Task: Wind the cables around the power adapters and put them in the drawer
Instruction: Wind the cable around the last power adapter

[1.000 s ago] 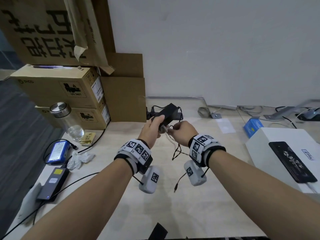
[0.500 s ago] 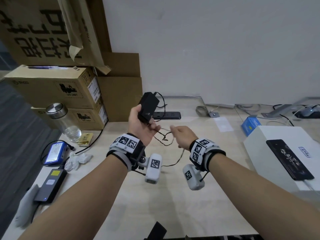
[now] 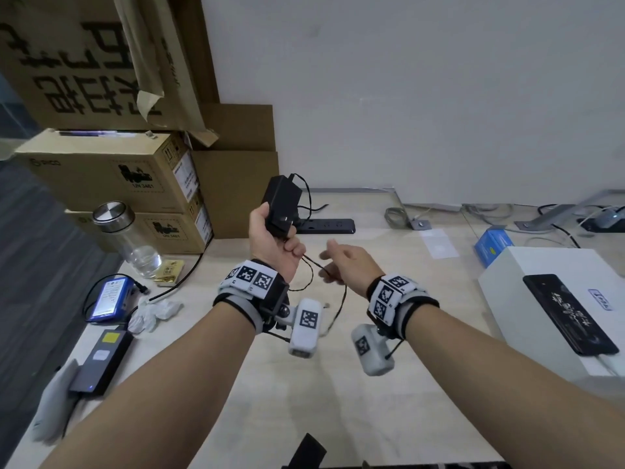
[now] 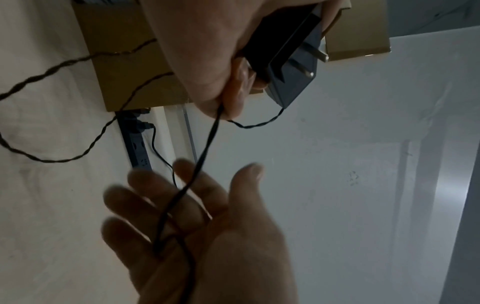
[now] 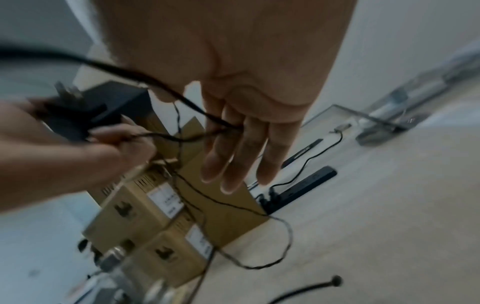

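Near the frame's centre, the left hand (image 3: 274,242) grips the adapter (image 3: 280,206); the right hand (image 3: 351,262) is spread under its thin cable (image 4: 205,152), which looks limp and light, best pinched near the adapter.

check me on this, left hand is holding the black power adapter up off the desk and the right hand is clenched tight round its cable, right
Not quite. The left hand does hold the black power adapter up off the desk, but the right hand is not clenched: the left wrist view shows its fingers spread and fairly straight, with the cable only running across them.
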